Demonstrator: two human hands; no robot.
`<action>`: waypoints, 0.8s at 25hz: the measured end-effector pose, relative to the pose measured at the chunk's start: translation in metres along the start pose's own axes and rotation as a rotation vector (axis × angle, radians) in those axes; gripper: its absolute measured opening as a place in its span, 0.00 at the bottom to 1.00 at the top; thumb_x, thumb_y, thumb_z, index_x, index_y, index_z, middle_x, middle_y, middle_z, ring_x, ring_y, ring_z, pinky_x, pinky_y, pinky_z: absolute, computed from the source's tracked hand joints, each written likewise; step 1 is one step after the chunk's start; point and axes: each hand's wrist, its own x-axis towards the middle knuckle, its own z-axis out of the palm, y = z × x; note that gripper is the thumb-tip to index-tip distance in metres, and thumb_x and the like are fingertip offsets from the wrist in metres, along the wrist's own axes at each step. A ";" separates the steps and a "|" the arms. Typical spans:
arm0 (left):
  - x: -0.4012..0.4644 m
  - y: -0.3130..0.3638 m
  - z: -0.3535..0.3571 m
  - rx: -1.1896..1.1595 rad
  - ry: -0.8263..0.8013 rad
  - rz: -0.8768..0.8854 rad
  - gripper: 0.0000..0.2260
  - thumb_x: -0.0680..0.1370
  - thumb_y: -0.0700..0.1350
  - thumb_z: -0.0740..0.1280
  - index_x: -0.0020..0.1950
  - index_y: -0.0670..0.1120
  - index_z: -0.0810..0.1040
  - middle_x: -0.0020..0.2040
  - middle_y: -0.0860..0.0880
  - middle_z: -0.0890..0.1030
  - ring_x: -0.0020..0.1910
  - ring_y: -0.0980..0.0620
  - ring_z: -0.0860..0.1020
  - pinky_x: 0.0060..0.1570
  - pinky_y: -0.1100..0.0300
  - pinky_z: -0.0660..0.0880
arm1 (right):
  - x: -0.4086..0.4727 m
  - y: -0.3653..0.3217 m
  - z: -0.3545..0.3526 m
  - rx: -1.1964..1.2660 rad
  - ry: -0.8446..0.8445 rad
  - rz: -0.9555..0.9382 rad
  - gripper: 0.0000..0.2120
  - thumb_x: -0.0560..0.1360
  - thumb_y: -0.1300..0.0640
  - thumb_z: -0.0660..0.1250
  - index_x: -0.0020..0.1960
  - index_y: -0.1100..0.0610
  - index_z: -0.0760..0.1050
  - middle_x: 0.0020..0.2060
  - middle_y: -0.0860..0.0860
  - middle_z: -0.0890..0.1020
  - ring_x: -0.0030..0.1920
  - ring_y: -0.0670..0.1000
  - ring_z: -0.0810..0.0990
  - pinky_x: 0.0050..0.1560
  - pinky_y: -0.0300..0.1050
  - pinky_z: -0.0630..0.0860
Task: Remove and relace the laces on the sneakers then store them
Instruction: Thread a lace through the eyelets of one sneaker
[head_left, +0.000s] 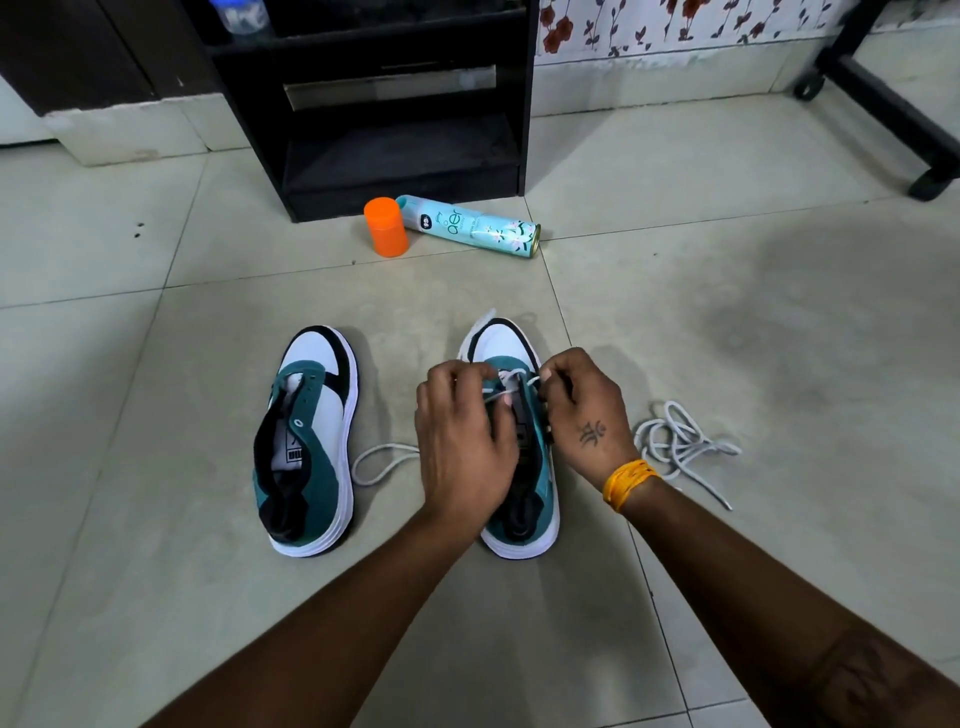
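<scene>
I am crouched over the tiled floor (675, 322) with both sneakers toe-away from me, and my work is on the right sneaker (524, 499). My left hand (462, 441) rests over its tongue, fingers curled and pinching the white lace (511, 379) at the lower eyelets; my right hand (582, 410) pinches the other run of that lace from the far side, so both hands hold lace and neither is spread wide. A loop of the same lace (379, 462) trails out on the floor between the two shoes. I judge I am threading the first rows here, and to do it well I should keep both ends even in length, pull each crossing flat and snug before moving up, and hold the tongue centred so it does not drift under the eyelet flaps. The left sneaker (306, 441) stands beside it with no lace in its eyelets, and its loose lace (675, 441) lies tangled on the floor just right of my right wrist. Further off, an orange cap (385, 227) stands next to an air freshener can (472, 226) lying on its side, both in front of a black shelf unit (405, 156) whose lowest shelf looks bare, a likely spot for storing the pair.
</scene>
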 end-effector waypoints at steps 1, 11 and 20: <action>-0.007 -0.001 -0.003 0.030 0.033 0.031 0.10 0.79 0.46 0.67 0.57 0.44 0.76 0.55 0.45 0.74 0.54 0.42 0.74 0.54 0.47 0.73 | 0.000 0.003 0.000 0.053 0.007 0.046 0.05 0.81 0.53 0.60 0.47 0.49 0.72 0.36 0.49 0.81 0.36 0.54 0.81 0.39 0.55 0.81; -0.019 -0.018 -0.010 -0.098 0.006 0.060 0.08 0.81 0.48 0.66 0.50 0.44 0.74 0.48 0.51 0.75 0.43 0.50 0.76 0.41 0.51 0.75 | -0.004 0.013 -0.014 -0.326 0.176 -0.011 0.08 0.82 0.56 0.59 0.59 0.55 0.72 0.34 0.55 0.81 0.36 0.64 0.79 0.34 0.51 0.69; -0.023 -0.019 -0.008 -0.058 0.015 0.039 0.08 0.84 0.47 0.60 0.53 0.43 0.73 0.48 0.48 0.77 0.46 0.47 0.76 0.44 0.51 0.74 | -0.001 -0.003 -0.011 -0.682 -0.129 -0.181 0.06 0.82 0.53 0.58 0.55 0.56 0.67 0.40 0.57 0.83 0.39 0.66 0.81 0.36 0.52 0.73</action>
